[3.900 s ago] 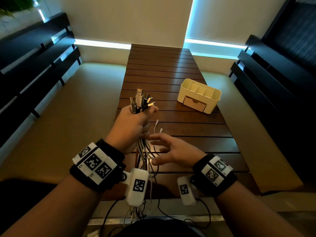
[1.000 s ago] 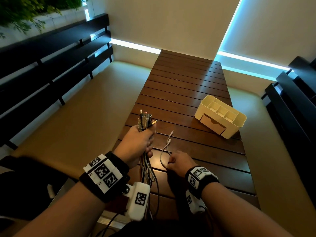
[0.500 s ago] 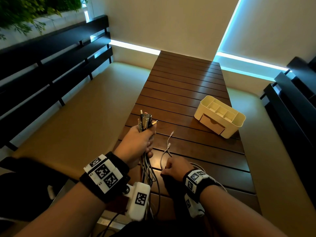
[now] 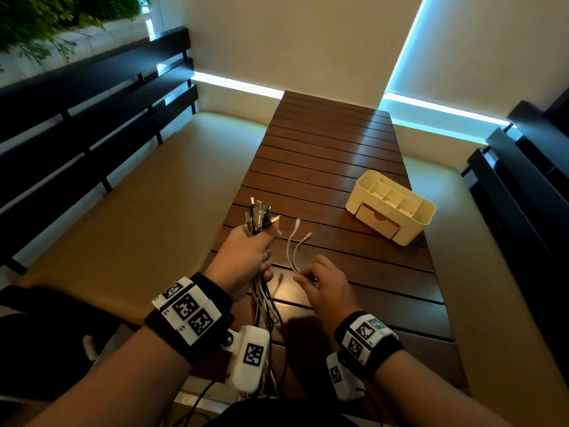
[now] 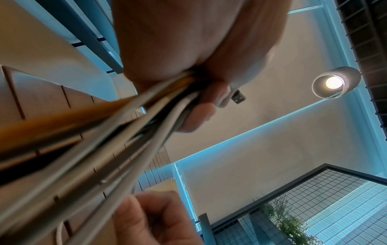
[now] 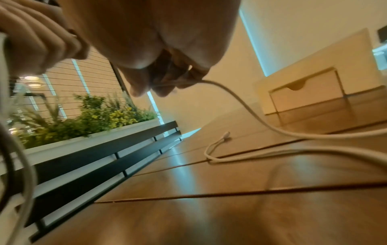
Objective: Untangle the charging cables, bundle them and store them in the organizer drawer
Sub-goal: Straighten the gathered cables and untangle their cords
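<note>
My left hand (image 4: 251,257) grips a bundle of charging cables (image 4: 264,298) upright over the table's near left edge, their plugs (image 4: 258,215) sticking up above the fist. The wrist view shows the cords (image 5: 117,136) running out under the curled fingers (image 5: 201,114). My right hand (image 4: 320,283) pinches a white cable (image 4: 292,251) low over the slats; the cable (image 6: 247,112) leaves my fingertips (image 6: 165,82) and loops on the wood, its two ends (image 4: 303,231) pointing away. The cream organizer (image 4: 391,206) stands at the right, its drawer (image 6: 305,91) closed.
A long slatted wooden table (image 4: 332,155) runs away from me. Beige cushioned benches (image 4: 123,217) with dark slatted backs flank it on both sides. A planter with green plants (image 6: 87,114) sits behind the left bench. Cords hang off the table's near edge.
My right hand has come up and forward a little with the white cable pinched, and the cable's ends have shifted on the slats. The left hand still holds the bundle in place.
</note>
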`<state>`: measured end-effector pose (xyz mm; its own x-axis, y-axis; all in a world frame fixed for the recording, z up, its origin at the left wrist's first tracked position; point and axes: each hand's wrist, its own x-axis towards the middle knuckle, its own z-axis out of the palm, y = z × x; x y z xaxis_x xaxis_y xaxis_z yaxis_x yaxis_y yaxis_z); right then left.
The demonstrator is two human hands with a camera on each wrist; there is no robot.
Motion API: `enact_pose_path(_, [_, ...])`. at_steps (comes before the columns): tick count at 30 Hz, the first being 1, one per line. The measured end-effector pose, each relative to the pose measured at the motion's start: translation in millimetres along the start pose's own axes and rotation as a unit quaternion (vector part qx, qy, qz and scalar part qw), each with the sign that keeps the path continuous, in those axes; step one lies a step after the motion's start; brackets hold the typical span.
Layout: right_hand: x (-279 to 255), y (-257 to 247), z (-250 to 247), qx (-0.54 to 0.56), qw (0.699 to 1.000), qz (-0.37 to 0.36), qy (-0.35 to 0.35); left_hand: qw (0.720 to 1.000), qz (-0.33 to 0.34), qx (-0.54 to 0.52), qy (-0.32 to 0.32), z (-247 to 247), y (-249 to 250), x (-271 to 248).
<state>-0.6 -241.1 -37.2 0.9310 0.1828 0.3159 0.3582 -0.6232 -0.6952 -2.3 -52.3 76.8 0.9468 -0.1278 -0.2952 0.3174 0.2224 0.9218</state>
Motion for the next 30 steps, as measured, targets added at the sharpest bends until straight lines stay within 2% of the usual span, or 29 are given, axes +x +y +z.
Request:
enact_pose_path(7, [-7, -6, 0, -0.027, 0.998, -0.062, 0.019, 1.0, -0.005, -0.005, -0.003, 8, -4, -4])
enact_pose_path(14, [-16, -13, -3, -0.011, 0.997, -0.071, 0.029, 1.0, 0.005, 0.002, -0.012, 8, -8, -12])
enact_pose_path(18, [-18, -15, -4, -0.022, 0.999, -0.033, 0.015, 1.0, 0.013, 0.002, -0.007, 5, -10, -16])
enact_pose_path(21, [-17, -22, -7, -0.022, 0.998, -0.044, 0.025, 0.999, 0.023, 0.019, -0.014, 4, -8, -20])
enact_pose_path(27, [-7, -50, -8, 0.027, 0.995, -0.094, 0.002, 0.988, 0.112, 0.079, -0.069, 6, -7, -32])
enact_pose_path(30, [-6, -59, -10, 0.031, 0.99, -0.135, -0.008, 0.976, 0.153, 0.14, -0.061, 4, -6, -33])
